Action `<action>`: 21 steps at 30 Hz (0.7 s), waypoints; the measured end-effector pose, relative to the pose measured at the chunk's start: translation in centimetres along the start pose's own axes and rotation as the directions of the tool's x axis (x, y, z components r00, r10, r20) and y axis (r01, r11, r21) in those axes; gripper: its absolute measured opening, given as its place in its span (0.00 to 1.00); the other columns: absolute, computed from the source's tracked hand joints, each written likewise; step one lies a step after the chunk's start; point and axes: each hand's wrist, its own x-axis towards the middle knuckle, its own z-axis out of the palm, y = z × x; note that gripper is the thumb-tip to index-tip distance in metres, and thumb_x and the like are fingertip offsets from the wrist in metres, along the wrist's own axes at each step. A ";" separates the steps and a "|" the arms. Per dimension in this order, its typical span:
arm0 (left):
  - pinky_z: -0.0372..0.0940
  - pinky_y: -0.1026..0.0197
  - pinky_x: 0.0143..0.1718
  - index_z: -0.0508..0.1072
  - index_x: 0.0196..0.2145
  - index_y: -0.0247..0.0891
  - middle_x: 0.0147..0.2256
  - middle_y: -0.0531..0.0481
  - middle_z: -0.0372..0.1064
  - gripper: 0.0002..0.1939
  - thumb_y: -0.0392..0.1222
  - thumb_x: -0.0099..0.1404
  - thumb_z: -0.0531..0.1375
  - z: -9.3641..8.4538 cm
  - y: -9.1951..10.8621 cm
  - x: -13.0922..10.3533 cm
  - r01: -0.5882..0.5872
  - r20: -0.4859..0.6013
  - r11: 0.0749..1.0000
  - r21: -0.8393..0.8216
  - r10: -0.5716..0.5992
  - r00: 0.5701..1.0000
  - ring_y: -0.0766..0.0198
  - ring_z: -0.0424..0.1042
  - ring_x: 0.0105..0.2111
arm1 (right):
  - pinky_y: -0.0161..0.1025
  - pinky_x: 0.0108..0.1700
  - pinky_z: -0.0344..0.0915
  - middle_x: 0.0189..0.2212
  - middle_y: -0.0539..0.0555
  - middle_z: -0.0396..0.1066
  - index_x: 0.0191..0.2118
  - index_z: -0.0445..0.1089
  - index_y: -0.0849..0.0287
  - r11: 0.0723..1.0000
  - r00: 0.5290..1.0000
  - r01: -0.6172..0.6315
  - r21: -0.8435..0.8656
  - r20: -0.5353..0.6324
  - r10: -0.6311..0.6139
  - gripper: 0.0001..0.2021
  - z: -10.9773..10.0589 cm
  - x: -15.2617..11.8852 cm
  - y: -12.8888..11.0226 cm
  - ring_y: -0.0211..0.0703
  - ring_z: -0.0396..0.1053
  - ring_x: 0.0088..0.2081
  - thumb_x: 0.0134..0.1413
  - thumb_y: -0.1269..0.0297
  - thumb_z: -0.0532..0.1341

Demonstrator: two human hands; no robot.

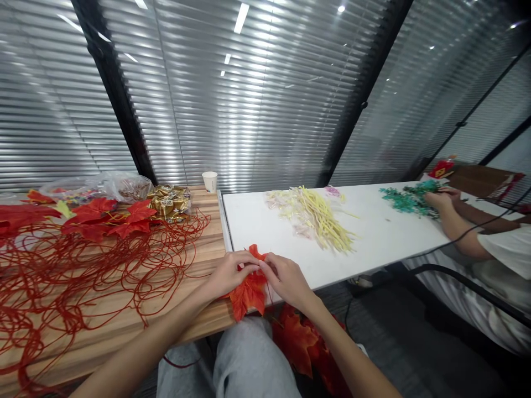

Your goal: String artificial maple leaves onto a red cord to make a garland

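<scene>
At the front edge of the tables, my left hand [233, 272] and my right hand [289, 278] meet, fingertips pinched together. Between them is a red artificial maple leaf [248, 298], which hangs down over the table edge with another red piece showing above the fingers. Exactly what the fingertips pinch is partly hidden by the fingers. A thin red cord runs near the leaf from the large tangle of red cord [103, 265] on the wooden table [199, 323]. More red artificial maple leaves [296, 340] hang or lie below the edge, beside my right forearm.
Left, red leaves [136, 215], plastic bags [120, 182] and a gold package [170, 203] lie by a paper cup [209, 181]. On the white table [257, 221] rests a yellow strand bundle [317, 215]. Far right, a co-worker's hands [442, 198] touch green sprigs [406, 198].
</scene>
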 end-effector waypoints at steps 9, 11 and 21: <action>0.61 0.65 0.35 0.75 0.33 0.37 0.32 0.49 0.73 0.09 0.38 0.60 0.55 0.0 0.0 -0.2 0.038 0.027 0.999 0.006 -0.038 0.999 0.66 0.69 0.31 | 0.31 0.26 0.50 0.19 0.46 0.56 0.24 0.58 0.60 0.943 1.000 0.030 0.332 -0.006 -0.030 0.13 0.8 0.1 0.3 0.34 0.54 0.22 0.58 0.65 0.47; 0.61 0.65 0.35 0.75 0.32 0.36 0.31 0.49 0.73 0.09 0.37 0.60 0.55 0.1 -0.2 -0.2 0.039 0.005 0.999 0.002 -0.039 0.999 0.66 0.69 0.30 | 0.31 0.27 0.51 0.19 0.46 0.56 0.24 0.59 0.60 0.928 1.000 0.028 0.371 -0.014 -0.024 0.13 1.1 0.1 0.4 0.34 0.54 0.22 0.58 0.65 0.48; 0.62 0.64 0.36 0.75 0.29 0.35 0.30 0.48 0.73 0.07 0.38 0.58 0.57 0.3 -0.3 0.0 0.029 -0.052 0.998 -0.055 -0.032 0.998 0.65 0.69 0.31 | 0.32 0.29 0.52 0.21 0.47 0.59 0.25 0.60 0.60 0.930 0.999 0.023 0.367 -0.040 -0.009 0.11 1.0 -0.1 0.2 0.34 0.57 0.24 0.57 0.69 0.48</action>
